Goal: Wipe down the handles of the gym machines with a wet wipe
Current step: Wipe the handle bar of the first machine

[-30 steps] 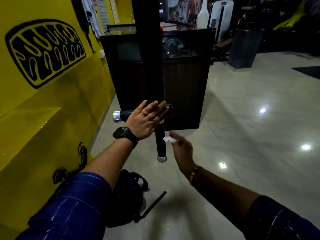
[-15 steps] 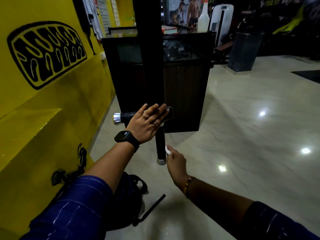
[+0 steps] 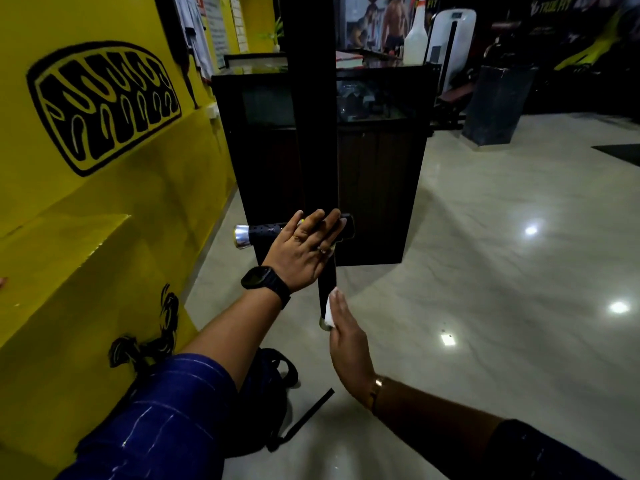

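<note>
Head view: the left hand stays flat, fingers straight, on the horizontal handle. The right hand, clear of the bar a second ago, now presses the wet wipe with straight fingers against the lower end of the vertical handle.

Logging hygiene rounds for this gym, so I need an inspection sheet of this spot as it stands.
Surface: glossy pale floor with lamp glare.
Job's things: white wipe pressed against the vertical handle near its chrome end; horizontal handle with a chrome cap.
Clutter: dark backpack on the floor by the yellow wall, strap trailing.
Grips: left hand flat on the horizontal handle; right hand, fingers straight, presses the wipe.
Cables: nothing seen.
Surroundings: dark cabinet behind, spray bottle beyond it.
</note>
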